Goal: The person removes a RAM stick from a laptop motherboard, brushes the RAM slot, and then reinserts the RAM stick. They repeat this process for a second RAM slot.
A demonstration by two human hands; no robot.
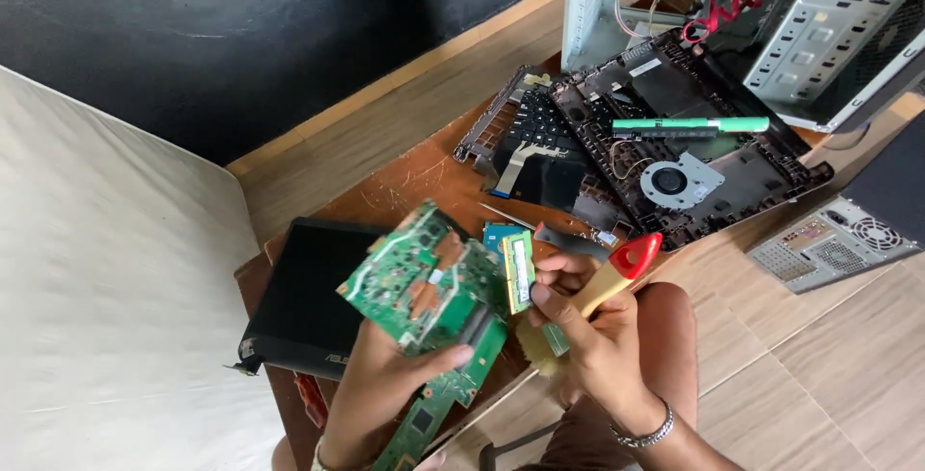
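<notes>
Two hands busy: left hand (376, 389) gripping green circuit board (424, 283), right hand (588, 336) pinching memory stick (518, 272) plus, seemingly, a brush (617, 274); seating the stick needs careful alignment.

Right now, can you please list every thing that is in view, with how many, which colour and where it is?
motherboard: 1, green, held up in the left hand
memory module: 1, green, pinched in the right fingers, at the motherboard's right edge
brush: 1, wooden handle with red tip, in the right hand, bristles pointing down
laptop lid: 1, black, on the low table under the motherboard
laptop base with fan: 1, black, opened, on the table behind
keyboard: 1, black, left of the base
battery bar: 1, green and black, lying across the base
desktop cases: 2, grey, top right
power supply: 1, grey, right, on the floor
table: 1, brown
bracelet: 1, silver, right wrist
left hand: 1
right hand: 1
</notes>
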